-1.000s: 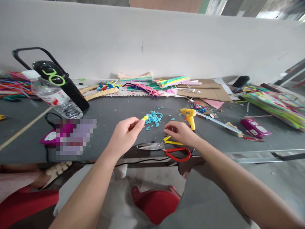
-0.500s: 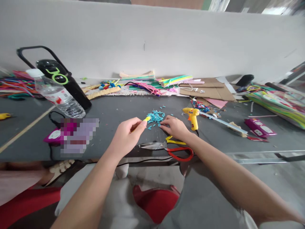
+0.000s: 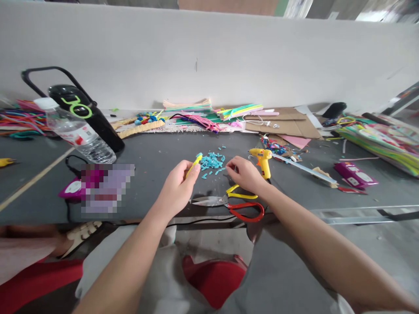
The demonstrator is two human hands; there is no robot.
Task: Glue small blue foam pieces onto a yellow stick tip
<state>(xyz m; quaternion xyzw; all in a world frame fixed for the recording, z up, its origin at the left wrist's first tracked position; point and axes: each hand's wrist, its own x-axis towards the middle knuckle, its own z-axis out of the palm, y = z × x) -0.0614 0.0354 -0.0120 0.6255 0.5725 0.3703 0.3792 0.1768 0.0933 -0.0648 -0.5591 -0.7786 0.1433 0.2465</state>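
Note:
My left hand (image 3: 179, 185) is closed on a thin yellow strip (image 3: 197, 160), whose upper end has a bit of blue at it. Beside it, a loose pile of small blue pieces (image 3: 213, 161) lies on the grey table (image 3: 153, 161). My right hand (image 3: 241, 173) is just right of the pile, fingers curled together; whatever they hold, if anything, is too small to make out. Scissors (image 3: 225, 201) with one red and one yellow handle lie in front of the hands. A yellow glue gun (image 3: 263, 160) rests right of my right hand.
At the left stand a plastic bottle (image 3: 80, 135) and a black flask (image 3: 108, 131). Bundled colourful strips (image 3: 240, 111) and cardboard (image 3: 288, 122) lie along the back. A purple packet (image 3: 355, 175) is at the right. A person's foot (image 3: 80, 237) shows at lower left.
The yellow strip in my left hand now points up and shows more of its length. My right hand has drawn back slightly from the blue pile, its fingers more curled.

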